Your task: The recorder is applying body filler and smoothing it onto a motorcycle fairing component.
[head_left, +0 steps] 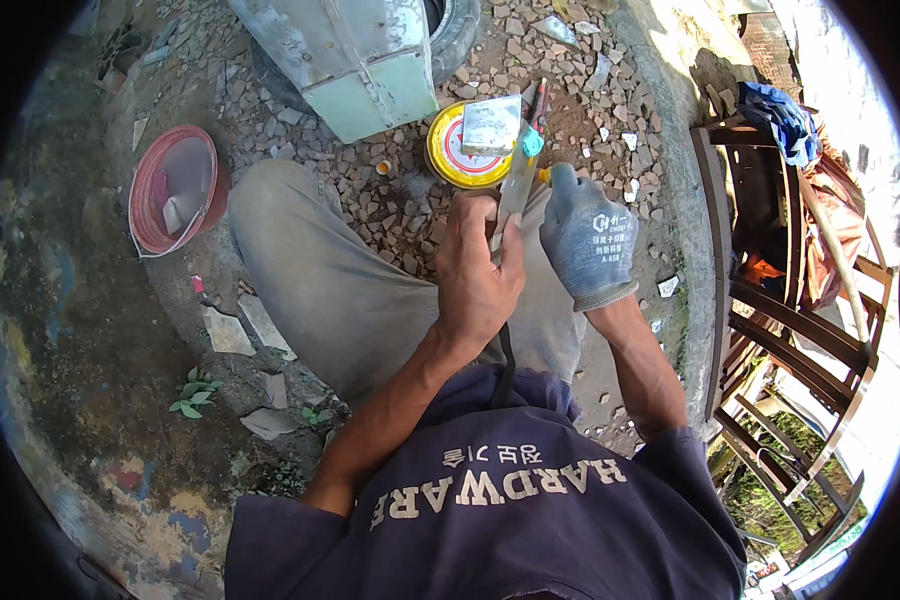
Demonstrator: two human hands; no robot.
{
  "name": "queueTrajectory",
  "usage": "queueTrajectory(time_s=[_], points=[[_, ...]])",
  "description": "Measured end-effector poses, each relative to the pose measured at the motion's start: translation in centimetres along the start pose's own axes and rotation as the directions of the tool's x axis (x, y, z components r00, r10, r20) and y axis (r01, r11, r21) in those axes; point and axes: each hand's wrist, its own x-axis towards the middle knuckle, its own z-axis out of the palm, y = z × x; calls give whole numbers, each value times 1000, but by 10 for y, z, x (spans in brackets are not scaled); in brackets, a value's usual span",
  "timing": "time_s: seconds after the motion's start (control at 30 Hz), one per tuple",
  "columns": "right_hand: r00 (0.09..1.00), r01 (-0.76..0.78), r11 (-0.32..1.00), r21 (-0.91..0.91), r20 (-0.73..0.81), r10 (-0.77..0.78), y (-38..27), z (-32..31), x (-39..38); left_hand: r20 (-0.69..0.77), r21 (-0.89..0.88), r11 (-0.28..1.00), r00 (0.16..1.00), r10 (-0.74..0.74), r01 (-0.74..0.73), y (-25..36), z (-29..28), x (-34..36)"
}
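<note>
1. Left hand [477, 275], bare, was closed around the lower end of a flat blade [515, 185]; I logged a firm grip.
2. The blade ran up and slightly right from that fist, its far end over the yellow tin lid [453, 160].
3. Right hand [582, 240], in a grey glove, was curled just beside the blade's right edge, fingertips at a small yellow-tipped piece; I could not tell whether it was pinched.
4. Both hands sat above the knee [300, 250], over gravel [390, 200].

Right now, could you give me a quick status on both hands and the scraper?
Left hand bare, gripping flat scraper blade. Right hand gloved, pinching a small yellow piece at the blade. Yellow tin on rubble just beyond; nothing blocking.
</note>
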Motion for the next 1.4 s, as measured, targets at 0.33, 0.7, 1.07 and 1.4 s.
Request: queueTrajectory(time_s=[0.33, 0.7, 1.07, 1.4], points=[[880, -451, 322, 832, 355, 316, 52, 9, -21, -290, -492, 691, 649, -703, 529, -13, -136, -8], [838, -540, 48, 841, 530, 132, 14, 90, -27, -188, -505, 647, 659, -728, 571, -71, -248, -34], [824, -567, -143, 811, 553, -127, -18, 130, -3, -303, -30, 678, 639, -707, 735, -63, -236, -28], [835, -546, -300, 782, 536, -122, -16, 133, -2, -494, 422, 655, 764, -414, 627, -63, -248, -35]])
